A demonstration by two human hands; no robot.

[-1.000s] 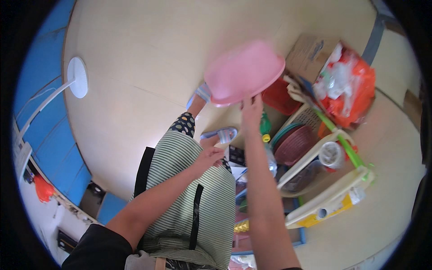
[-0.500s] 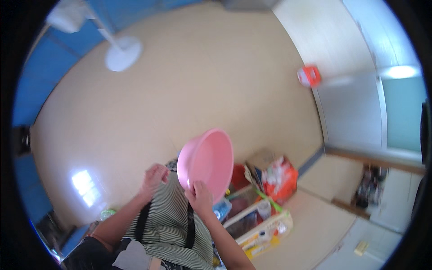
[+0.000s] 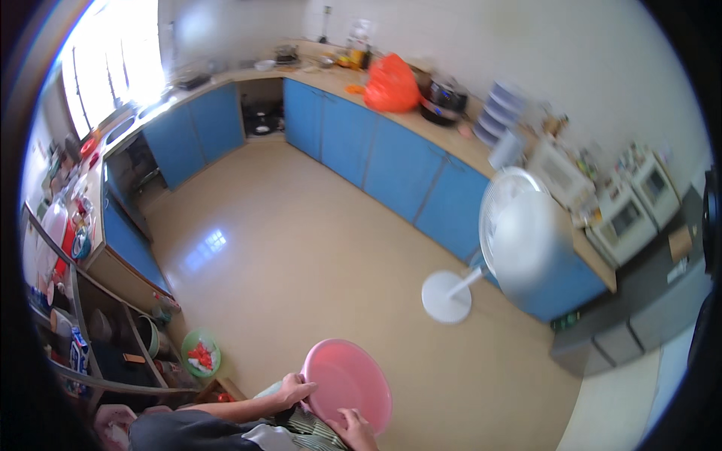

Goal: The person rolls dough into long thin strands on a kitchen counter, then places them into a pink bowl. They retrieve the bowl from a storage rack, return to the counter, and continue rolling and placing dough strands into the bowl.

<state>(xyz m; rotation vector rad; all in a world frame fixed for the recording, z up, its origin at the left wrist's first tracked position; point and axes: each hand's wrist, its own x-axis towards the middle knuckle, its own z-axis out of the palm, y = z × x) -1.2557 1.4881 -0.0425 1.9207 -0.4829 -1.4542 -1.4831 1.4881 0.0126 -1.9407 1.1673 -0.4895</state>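
Observation:
A round pink plastic basin is held tilted in front of my body, its inside facing up with nothing seen in it. My left hand grips the rim at the basin's left side. At the near edge, my right hand has its fingers over the rim; the basin hides part of its grip. Green-and-white striped cloth shows on my body just below the basin.
A white standing fan stands on the floor ahead to the right. Blue cabinets carry a counter with a red bag. A green bin and a shelf rack stand left; a grey fridge stands right.
My view has swung round from the boxes and wall to the cabinets and fan. My left hand, free before, now holds the basin's rim; my right hand stays on it.

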